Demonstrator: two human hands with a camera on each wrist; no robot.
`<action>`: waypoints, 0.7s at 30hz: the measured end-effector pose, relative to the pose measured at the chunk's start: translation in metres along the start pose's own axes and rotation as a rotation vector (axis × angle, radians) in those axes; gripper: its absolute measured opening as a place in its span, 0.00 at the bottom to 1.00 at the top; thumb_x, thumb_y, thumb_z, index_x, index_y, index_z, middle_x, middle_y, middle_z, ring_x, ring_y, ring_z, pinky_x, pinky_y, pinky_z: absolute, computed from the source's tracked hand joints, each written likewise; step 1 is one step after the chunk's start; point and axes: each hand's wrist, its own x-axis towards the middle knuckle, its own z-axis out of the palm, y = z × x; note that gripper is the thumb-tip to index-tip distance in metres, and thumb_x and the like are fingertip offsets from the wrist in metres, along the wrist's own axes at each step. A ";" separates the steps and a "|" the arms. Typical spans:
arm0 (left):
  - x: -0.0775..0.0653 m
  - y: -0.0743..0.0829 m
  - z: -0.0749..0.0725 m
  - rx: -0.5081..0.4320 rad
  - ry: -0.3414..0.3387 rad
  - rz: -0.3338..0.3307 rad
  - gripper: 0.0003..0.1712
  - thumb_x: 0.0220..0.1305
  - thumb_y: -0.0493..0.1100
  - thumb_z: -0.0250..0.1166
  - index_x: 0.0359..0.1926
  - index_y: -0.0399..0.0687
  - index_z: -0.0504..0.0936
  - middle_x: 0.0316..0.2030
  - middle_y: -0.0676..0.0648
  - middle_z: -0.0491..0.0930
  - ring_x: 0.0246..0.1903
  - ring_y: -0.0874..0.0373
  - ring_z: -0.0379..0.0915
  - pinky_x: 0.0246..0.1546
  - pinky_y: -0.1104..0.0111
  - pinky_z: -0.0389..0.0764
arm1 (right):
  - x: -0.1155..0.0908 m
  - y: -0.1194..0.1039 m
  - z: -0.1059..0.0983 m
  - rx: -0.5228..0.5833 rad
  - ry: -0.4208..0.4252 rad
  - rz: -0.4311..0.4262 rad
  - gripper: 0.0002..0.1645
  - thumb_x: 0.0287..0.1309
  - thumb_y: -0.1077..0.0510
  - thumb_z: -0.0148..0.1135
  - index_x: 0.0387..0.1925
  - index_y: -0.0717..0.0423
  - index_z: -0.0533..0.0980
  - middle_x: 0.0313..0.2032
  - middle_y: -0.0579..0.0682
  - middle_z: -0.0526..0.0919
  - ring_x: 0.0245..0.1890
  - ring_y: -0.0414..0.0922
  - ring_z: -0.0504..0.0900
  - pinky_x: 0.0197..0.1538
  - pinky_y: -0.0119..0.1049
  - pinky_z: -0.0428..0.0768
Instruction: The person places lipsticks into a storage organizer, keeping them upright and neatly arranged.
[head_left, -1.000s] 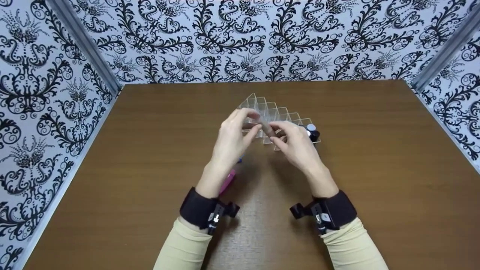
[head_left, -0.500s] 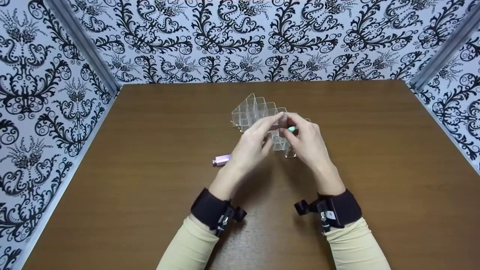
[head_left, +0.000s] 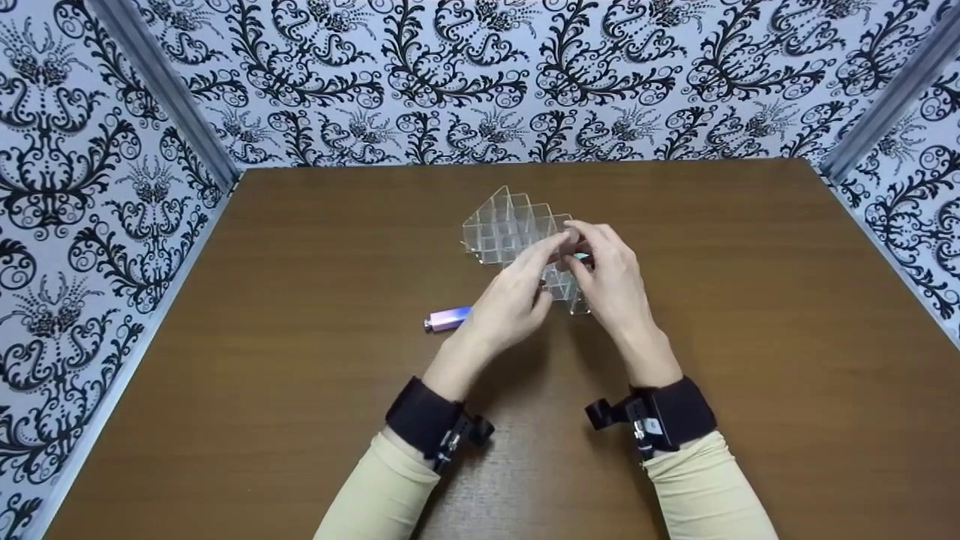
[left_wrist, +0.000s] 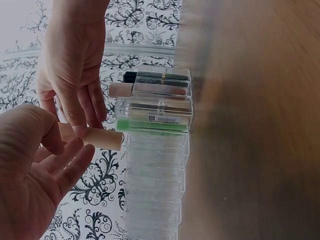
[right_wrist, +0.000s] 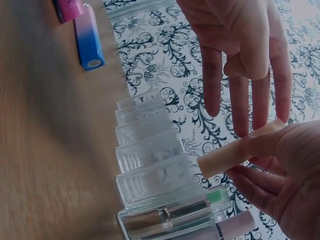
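Black-and-white scroll-pattern walls on the far and left sides, brown wooden counter below. Clear stepped organizer mid-counter, with items in its right-end compartments: green item, pale pink tube, dark-capped item. Purple-blue box lies on the counter near and left of the organizer, pink item close to it. Right-hand grip pinches the beige tube between thumb and fingers; tube is up in the air by the organizer's right part, tilted, not in a compartment. Left-hand grip has fingers mostly straight, tips at the tube, light contact or just beside, cannot tell. Step looks like turning or handing over the tube. Next move probably calls for a firm one-hand hold, then lining the tube up with a free compartment.
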 end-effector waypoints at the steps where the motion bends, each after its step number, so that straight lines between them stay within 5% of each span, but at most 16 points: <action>1: 0.000 0.000 0.001 0.005 -0.007 -0.004 0.39 0.59 0.24 0.58 0.73 0.36 0.63 0.70 0.38 0.67 0.67 0.50 0.68 0.68 0.66 0.67 | 0.000 0.001 0.000 -0.007 0.000 -0.004 0.25 0.56 0.72 0.70 0.57 0.64 0.79 0.47 0.62 0.82 0.45 0.57 0.83 0.52 0.51 0.80; 10: -0.003 -0.003 0.004 0.042 -0.070 -0.061 0.42 0.61 0.25 0.60 0.76 0.38 0.60 0.72 0.38 0.65 0.64 0.51 0.71 0.60 0.66 0.75 | -0.002 0.005 0.003 -0.084 -0.028 -0.033 0.24 0.58 0.70 0.70 0.57 0.64 0.78 0.46 0.62 0.85 0.47 0.61 0.82 0.53 0.55 0.78; 21: -0.006 -0.003 0.006 0.103 -0.173 -0.150 0.42 0.64 0.29 0.62 0.77 0.39 0.58 0.73 0.39 0.63 0.70 0.49 0.63 0.68 0.64 0.67 | -0.006 0.007 0.006 -0.165 -0.060 -0.015 0.17 0.60 0.67 0.68 0.51 0.62 0.81 0.45 0.58 0.87 0.49 0.60 0.80 0.56 0.59 0.71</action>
